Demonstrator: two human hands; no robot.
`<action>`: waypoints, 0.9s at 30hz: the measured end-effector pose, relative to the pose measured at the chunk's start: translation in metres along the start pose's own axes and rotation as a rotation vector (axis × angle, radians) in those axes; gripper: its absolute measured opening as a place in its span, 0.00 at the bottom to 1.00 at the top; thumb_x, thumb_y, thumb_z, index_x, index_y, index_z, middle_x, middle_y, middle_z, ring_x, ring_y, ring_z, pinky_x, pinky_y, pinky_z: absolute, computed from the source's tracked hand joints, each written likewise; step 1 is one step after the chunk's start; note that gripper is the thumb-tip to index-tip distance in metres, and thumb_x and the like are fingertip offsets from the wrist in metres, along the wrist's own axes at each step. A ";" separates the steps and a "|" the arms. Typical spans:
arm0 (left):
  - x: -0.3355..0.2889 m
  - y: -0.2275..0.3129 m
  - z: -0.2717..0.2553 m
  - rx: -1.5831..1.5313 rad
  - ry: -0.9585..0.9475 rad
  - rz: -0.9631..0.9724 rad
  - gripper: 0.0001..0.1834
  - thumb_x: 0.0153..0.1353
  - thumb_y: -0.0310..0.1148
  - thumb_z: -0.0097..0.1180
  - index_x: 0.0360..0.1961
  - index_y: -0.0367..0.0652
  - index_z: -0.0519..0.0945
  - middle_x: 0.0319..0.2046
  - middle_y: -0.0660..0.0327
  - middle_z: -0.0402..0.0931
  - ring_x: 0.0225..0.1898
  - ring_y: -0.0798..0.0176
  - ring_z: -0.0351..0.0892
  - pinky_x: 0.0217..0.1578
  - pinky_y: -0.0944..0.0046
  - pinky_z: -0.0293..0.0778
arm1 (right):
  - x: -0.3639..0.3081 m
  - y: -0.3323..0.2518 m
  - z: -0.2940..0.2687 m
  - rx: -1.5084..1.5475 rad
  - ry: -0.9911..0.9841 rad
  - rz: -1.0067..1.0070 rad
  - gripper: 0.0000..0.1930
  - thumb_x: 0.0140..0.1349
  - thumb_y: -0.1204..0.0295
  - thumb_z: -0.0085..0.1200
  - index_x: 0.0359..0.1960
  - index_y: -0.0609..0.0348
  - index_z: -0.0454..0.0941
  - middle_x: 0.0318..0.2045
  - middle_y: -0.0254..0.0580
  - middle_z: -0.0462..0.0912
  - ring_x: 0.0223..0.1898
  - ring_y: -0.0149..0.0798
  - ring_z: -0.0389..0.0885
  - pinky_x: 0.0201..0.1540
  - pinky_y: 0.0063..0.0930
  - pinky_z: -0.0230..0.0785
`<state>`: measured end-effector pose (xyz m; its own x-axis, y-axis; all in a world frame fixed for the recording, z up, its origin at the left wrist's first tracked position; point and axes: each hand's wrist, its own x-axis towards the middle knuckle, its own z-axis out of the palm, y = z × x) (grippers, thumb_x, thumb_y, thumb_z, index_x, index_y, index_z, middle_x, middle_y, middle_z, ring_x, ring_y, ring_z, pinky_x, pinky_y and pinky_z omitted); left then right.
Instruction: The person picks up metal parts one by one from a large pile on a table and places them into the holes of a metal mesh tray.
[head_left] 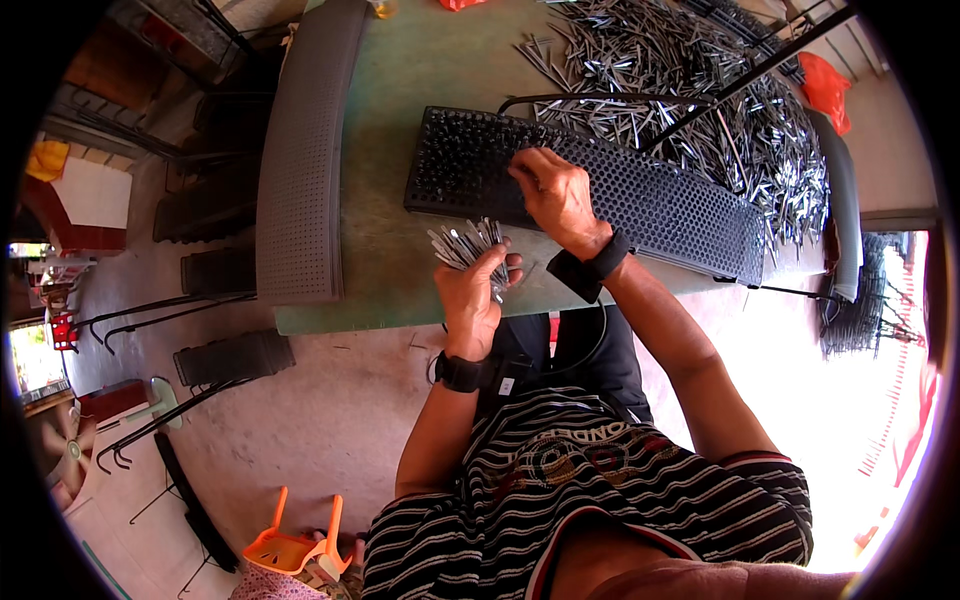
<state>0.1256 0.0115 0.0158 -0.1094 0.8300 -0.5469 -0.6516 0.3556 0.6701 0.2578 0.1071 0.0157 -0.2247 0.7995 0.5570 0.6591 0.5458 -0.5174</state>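
Observation:
My left hand [472, 305] is closed round a bundle of thin silvery-grey sticks [462, 245], held above the table's near edge. A long black tray full of round holes [660, 205] lies at a slant across the table. Its left end is crowded with dark upright pieces, while the holes further right look bare. Over the tray's near side, my right hand [560, 200] has its thumb and fingers pinched together. Whatever sits between those fingertips is too small or hidden to name. Beyond the tray spreads a large loose heap of the same kind of sticks [690, 110].
A long grey perforated panel [305, 160] runs along the left of the green tabletop [385, 250]. Bent black wire [600, 98] arches over the tray. Red plastic [826, 90] hangs at the far right. Dark trays [235, 358] and an orange plastic chair [300, 553] stand lower left.

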 end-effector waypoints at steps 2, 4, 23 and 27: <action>-0.001 0.002 0.002 0.016 0.011 -0.001 0.08 0.52 0.21 0.58 0.35 0.33 0.77 0.29 0.54 0.80 0.26 0.59 0.81 0.22 0.63 0.77 | 0.002 -0.002 -0.004 -0.097 -0.009 -0.092 0.03 0.55 0.76 0.54 0.29 0.61 0.75 0.27 0.46 0.80 0.24 0.49 0.79 0.26 0.35 0.71; -0.002 0.005 0.003 0.025 0.014 0.005 0.08 0.52 0.21 0.58 0.35 0.33 0.78 0.29 0.54 0.80 0.25 0.59 0.81 0.21 0.64 0.76 | 0.004 -0.008 -0.008 -0.119 0.027 -0.089 0.05 0.54 0.73 0.56 0.26 0.61 0.76 0.25 0.44 0.81 0.24 0.48 0.80 0.26 0.34 0.71; -0.001 -0.003 0.004 -0.009 0.064 0.055 0.09 0.51 0.18 0.57 0.36 0.35 0.77 0.28 0.57 0.78 0.25 0.59 0.80 0.20 0.63 0.75 | -0.007 -0.029 -0.024 0.684 -0.015 0.725 0.06 0.57 0.76 0.54 0.30 0.68 0.76 0.20 0.41 0.81 0.20 0.27 0.80 0.21 0.19 0.70; 0.000 -0.003 -0.004 -0.020 0.081 0.051 0.09 0.51 0.18 0.56 0.35 0.36 0.77 0.28 0.57 0.78 0.26 0.57 0.80 0.22 0.61 0.77 | -0.004 -0.024 -0.012 0.579 0.201 0.488 0.06 0.58 0.78 0.53 0.36 0.66 0.73 0.25 0.43 0.82 0.24 0.29 0.82 0.24 0.20 0.71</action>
<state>0.1249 0.0087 0.0117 -0.2029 0.8091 -0.5516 -0.6585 0.3042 0.6883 0.2509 0.0879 0.0336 0.1646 0.9521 0.2578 0.1586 0.2324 -0.9596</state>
